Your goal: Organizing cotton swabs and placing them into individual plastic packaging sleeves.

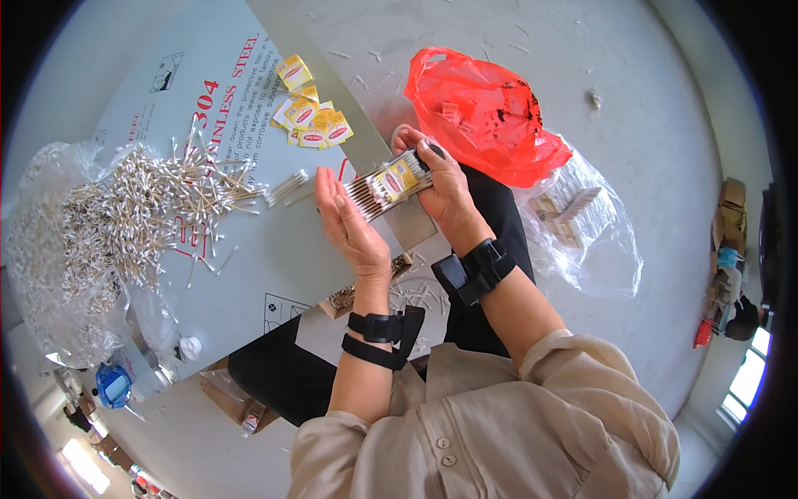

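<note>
A flat pack of cotton swabs (386, 185) with a yellow-and-white label is tilted between my hands above the table's right edge. My right hand (446, 190) is closed round its right end, thumb on top; a dark oval patch shows beside that thumb. Against the opposite end, my left hand (353, 226) rests with its fingers stretched out. Just left of it, a few loose swabs (287, 188) lie on the table. Further left spreads a big heap of cotton swabs (125, 216), partly inside a clear plastic bag (41, 249). Several yellow-and-white labels (312, 125) lie beyond my hands.
The table (241, 241) has a printed grey-blue film. On the right, an open red plastic bag (490, 108) stands beside a clear bag (619, 254) of white packs. Swabs are scattered over the floor (573, 25). A blue object (113, 384) sits at the table's near left corner.
</note>
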### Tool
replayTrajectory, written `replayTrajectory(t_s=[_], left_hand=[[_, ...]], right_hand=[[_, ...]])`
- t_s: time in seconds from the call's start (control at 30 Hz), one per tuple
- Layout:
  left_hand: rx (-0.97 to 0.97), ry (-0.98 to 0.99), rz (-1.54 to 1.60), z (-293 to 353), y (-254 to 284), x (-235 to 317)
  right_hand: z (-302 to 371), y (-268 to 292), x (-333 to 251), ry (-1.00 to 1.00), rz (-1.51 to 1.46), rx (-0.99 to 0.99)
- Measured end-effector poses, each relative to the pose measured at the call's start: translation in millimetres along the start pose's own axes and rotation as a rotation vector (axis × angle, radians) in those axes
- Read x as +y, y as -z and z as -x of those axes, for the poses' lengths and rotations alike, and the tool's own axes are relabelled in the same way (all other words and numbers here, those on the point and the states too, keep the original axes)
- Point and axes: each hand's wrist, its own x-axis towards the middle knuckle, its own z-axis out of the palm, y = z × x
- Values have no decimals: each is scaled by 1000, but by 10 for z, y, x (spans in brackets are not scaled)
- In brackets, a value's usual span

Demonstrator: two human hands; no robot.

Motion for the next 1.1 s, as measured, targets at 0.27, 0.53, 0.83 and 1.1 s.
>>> replayTrajectory(t_s=[0.27,0.53,0.83,1.1], left_hand=[[12,0,18,32,-302,-104],[1,-336,-505,-147,310,11],[150,-413,-1239,-869,1788,444],[-300,-445,-1385,-1327,1807,654]], right_hand=[[51,-70,30,67,172,-27],[45,70,-64,222,149,20],[502,-680,423,891,1538,-586],[125,-685,971,1046,1800,-645]])
